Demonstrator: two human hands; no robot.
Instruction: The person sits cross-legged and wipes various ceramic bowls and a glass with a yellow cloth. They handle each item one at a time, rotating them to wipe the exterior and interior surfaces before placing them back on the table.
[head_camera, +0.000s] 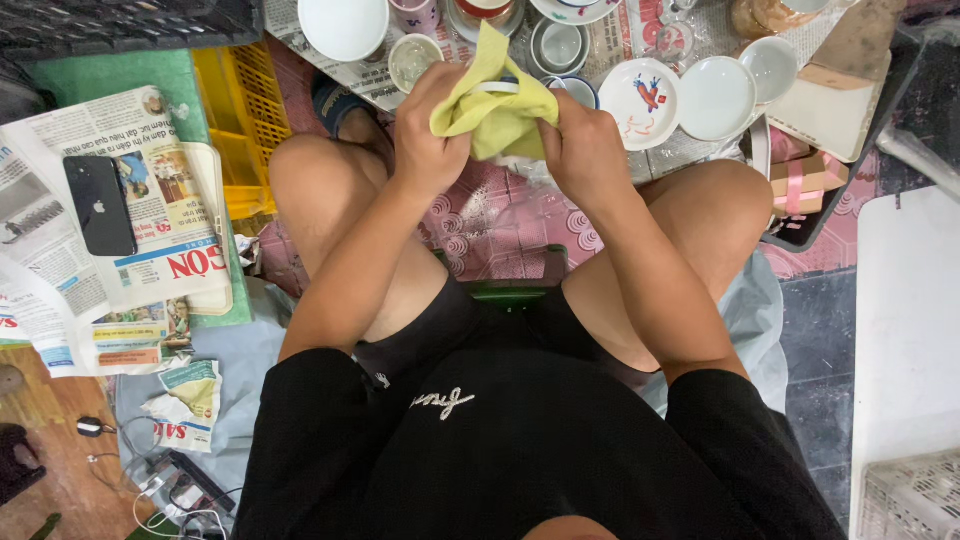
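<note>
Both hands work at 12 o'clock, above the knees. The left hand and right hand each have fingers clamped on a yellow cloth, which is wrapped around a small cup, apparently so it can be wiped all round. The cloth's long axis runs upward, its tip toward 12 o'clock. Bowls sit on newspaper beyond.

One yellow cloth — one black phone
</note>
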